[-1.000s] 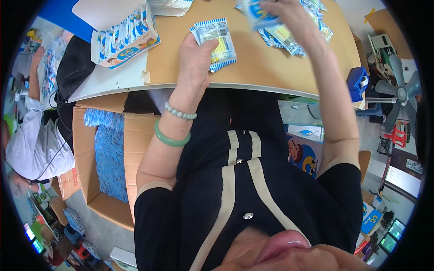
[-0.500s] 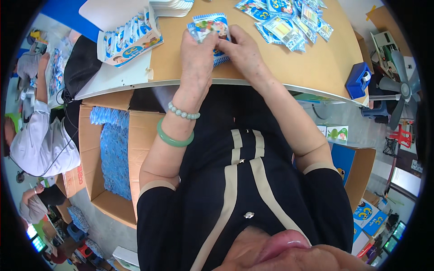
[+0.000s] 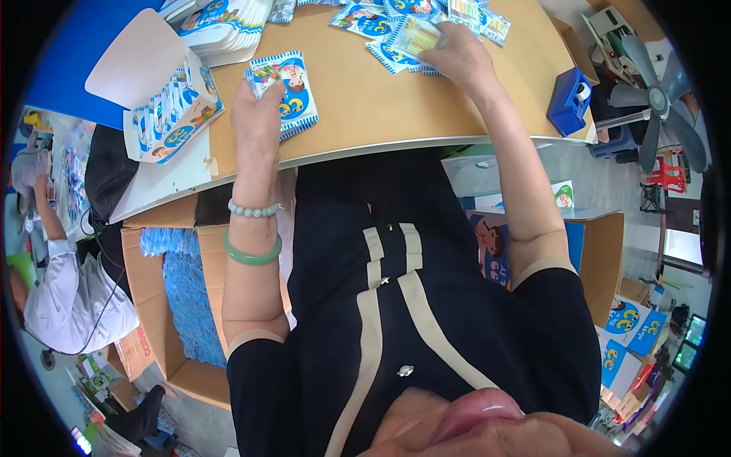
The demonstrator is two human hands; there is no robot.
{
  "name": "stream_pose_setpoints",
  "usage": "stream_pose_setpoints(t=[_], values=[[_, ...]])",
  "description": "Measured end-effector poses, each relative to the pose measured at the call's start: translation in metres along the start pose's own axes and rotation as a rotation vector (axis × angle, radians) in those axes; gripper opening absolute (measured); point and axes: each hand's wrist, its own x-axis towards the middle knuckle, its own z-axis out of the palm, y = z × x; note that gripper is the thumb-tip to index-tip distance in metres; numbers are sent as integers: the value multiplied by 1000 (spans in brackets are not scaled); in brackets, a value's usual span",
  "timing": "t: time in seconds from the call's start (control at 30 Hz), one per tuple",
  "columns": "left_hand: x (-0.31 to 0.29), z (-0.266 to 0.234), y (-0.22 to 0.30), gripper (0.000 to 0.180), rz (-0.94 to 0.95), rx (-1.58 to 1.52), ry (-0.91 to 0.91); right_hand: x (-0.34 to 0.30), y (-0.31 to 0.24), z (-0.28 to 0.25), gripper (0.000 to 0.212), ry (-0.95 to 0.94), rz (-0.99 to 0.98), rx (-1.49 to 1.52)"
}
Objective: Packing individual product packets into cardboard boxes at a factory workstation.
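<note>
In my left hand (image 3: 257, 114), fingers closed on its left side, is a small stack of blue-and-white sachets (image 3: 295, 95) held over the near part of the tabletop. My right hand (image 3: 462, 59) reaches to the far side and pinches a sachet (image 3: 415, 36) with its clear striped side up. Beneath and around it spreads a loose pile of sachets (image 3: 365, 21). To the left of my left hand stands an open white carton (image 3: 169, 141) with upright sachets packed in it, its lid flap raised.
A stack of flat cartons (image 3: 228, 34) lies at the far left of the table (image 3: 346, 99). A blue tape dispenser (image 3: 569, 101) sits at the right edge. Below left is a cardboard box (image 3: 148, 282) of blue sachets. A fan (image 3: 659, 99) and a co-worker (image 3: 76, 293) flank the sides.
My hands, together on the sachets before, have moved apart. The left has kept the stack and gone left; the right has gone to the pile and taken hold of a sachet.
</note>
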Motion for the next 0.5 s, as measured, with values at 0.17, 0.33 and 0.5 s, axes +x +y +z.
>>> stream_pose_setpoints(t=[0.17, 0.33, 0.5], values=[[1, -7, 3, 22, -77, -107, -41, 7, 48, -1, 48, -78, 21, 714], [1, -3, 9, 24, -102, -116, -22, 43, 89, -31, 44, -85, 144, 741], [-1, 0, 3, 24, -59, -55, 21, 40, 64, -1, 50, -99, 144, 20]])
